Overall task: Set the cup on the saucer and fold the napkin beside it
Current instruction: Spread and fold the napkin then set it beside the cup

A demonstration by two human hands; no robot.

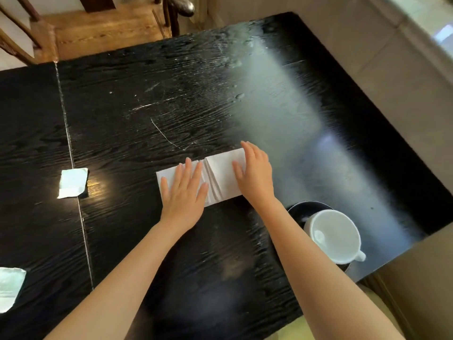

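Note:
A white napkin lies flat on the black table, with a fold ridge down its middle. My left hand presses its left half with straight, spread fingers. My right hand lies flat over its right edge, fingers straight. To the right, near the table's front edge, a white cup stands upright on a dark saucer, its handle pointing front right. My right forearm passes just left of the saucer.
A small white paper piece lies at the left by the table's seam. Another paper piece sits at the far left front edge. A wooden chair stands beyond the table's far side.

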